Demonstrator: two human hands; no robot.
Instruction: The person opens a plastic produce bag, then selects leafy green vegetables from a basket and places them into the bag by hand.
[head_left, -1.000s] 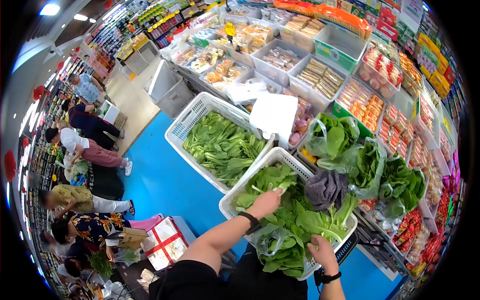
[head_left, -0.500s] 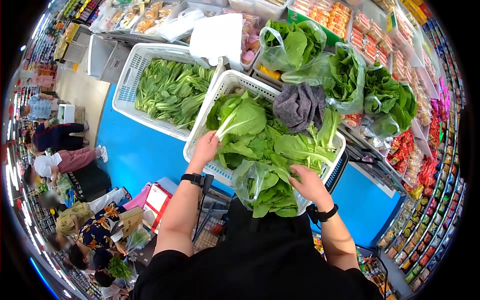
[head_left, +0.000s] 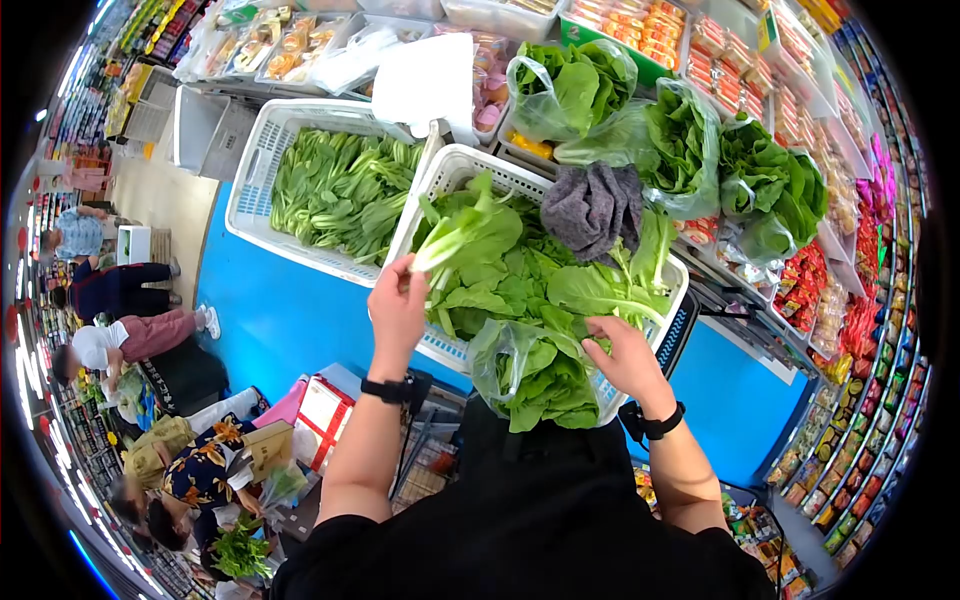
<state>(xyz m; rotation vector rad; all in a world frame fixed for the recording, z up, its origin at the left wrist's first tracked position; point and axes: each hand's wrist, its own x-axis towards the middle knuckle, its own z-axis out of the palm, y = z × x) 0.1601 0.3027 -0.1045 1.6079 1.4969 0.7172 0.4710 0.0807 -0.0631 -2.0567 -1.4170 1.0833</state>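
My left hand (head_left: 398,302) pinches the pale stem end of a leafy green (head_left: 470,240), whose broad leaf spreads over the pile. Below it is a white plastic basket (head_left: 442,347) filled with loose leafy greens (head_left: 525,275). On the basket's near edge rests a clear plastic bag of greens (head_left: 545,385). My right hand (head_left: 630,362) hovers beside this bag, thumb and fingers apart, with nothing seen in it. A crumpled dark grey cloth (head_left: 592,212) lies on the basket's far right part.
Left of the basket stands another white basket (head_left: 255,215) of slender greens (head_left: 340,185). Bagged greens (head_left: 685,150) line the far right, by packaged snacks (head_left: 640,30). A white board (head_left: 425,80) stands behind. Several people (head_left: 205,460) are at the left, near a red-and-white box (head_left: 322,420).
My left hand has come slightly back and left, lifting and tilting the leafy green's stem end. My right hand has shifted slightly right, away from the bagged greens.
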